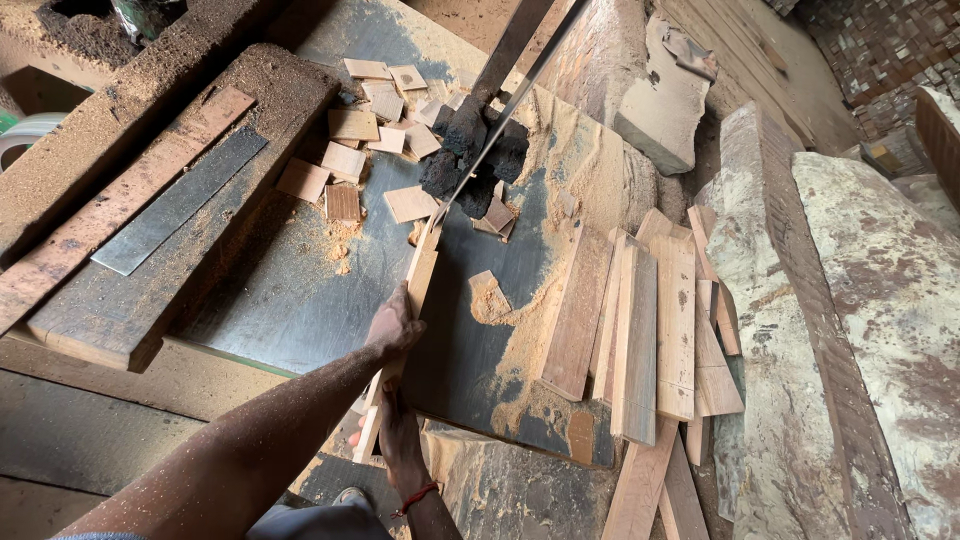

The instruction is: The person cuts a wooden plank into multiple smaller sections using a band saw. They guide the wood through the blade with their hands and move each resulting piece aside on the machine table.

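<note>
- Nearest, the right hand [398, 440] grips the near end of a long wooden strip [400, 345], its fingers wrapped around it; a red thread sits on the wrist.
- A little farther, the left hand [392, 325] presses on the strip's middle, fingers closed over its left edge.
- The strip lies on the dark metal counter [290, 300], its far end touching the band saw blade [500, 125]. It looks stiff, light and dry — best held at the near end, away from the blade.
- To the right, a pile of similar strips [640, 330]; sawdust around could make the surface slippery.
- Far left — small cut wooden squares [350, 140].
- No packages, labels or signs are visible.
</note>
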